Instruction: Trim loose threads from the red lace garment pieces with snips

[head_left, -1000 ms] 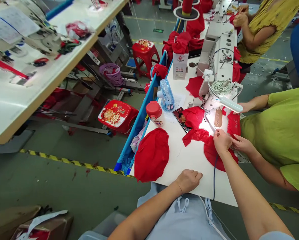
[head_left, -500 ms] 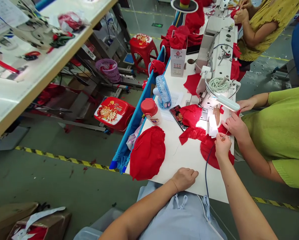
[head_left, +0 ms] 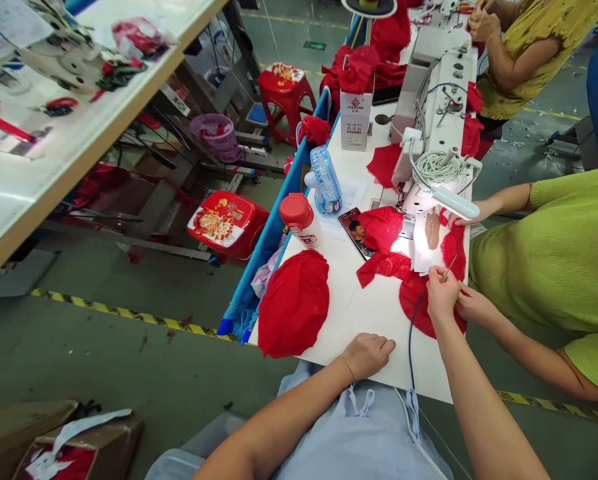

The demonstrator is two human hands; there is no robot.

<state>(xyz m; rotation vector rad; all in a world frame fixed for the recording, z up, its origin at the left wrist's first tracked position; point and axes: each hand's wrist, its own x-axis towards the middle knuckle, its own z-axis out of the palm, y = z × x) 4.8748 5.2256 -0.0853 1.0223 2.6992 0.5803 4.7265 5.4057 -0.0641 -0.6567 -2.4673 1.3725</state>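
My left hand (head_left: pixel 371 355) lies in a loose fist on the front edge of the white sewing table (head_left: pixel 359 313), with no object visible in it. Pinched in my right hand (head_left: pixel 443 293) is a thin pointed metal tool (head_left: pixel 449 267), its kind too small to make out. Just beyond it lie white paper pieces (head_left: pixel 427 252) and a brown template-like piece (head_left: pixel 432 231), beside the sewing machine (head_left: pixel 421 197). Red fabric (head_left: pixel 413 307) spreads below my right hand, and a red lace strip (head_left: pixel 386 268) lies left of it. Another red fabric piece (head_left: pixel 295 303) is at the table's left.
A co-worker in green has one hand (head_left: pixel 471 208) by the machine and another (head_left: pixel 476 308) close to my right hand. A red-capped bottle (head_left: pixel 301 220), a blue fan (head_left: pixel 326 181) and a phone (head_left: pixel 353 232) stand or lie on the left. A dark cord (head_left: pixel 411 353) crosses the front edge.
The co-worker's nearer hand has moved down from the red fabric to beside my right hand. More of the white paper and brown piece shows. My left hand stays in place.
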